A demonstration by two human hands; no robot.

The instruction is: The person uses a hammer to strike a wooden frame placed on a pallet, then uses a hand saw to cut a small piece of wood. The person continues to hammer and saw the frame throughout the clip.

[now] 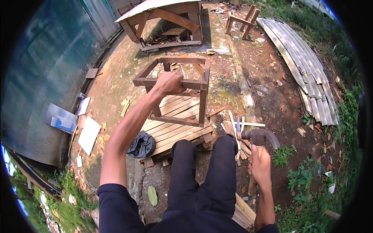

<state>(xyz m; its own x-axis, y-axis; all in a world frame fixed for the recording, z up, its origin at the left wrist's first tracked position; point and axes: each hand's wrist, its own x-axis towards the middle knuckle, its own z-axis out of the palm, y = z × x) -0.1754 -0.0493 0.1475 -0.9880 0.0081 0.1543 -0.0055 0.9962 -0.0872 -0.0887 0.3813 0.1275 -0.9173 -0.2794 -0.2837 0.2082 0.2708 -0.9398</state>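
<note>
Hammering seems in hand: left hand (169, 82) closed on the frame (191, 84); right hand (260, 165), right of the frame, closed around a hammer (257, 136); a blow calls for steadiness.

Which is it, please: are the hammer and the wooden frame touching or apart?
Apart. The head view shows the hammer in the right hand, right of the wooden frame, with ground and wood scraps between them.

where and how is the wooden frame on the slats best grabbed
Probably best by the near top rail of the wooden frame, coming from above on the near side with fingers curled around it. The rail is a slim, straight bar with open space beneath, and the frame stands upright on the slatted platform. The left hand is closed on that rail.
</note>
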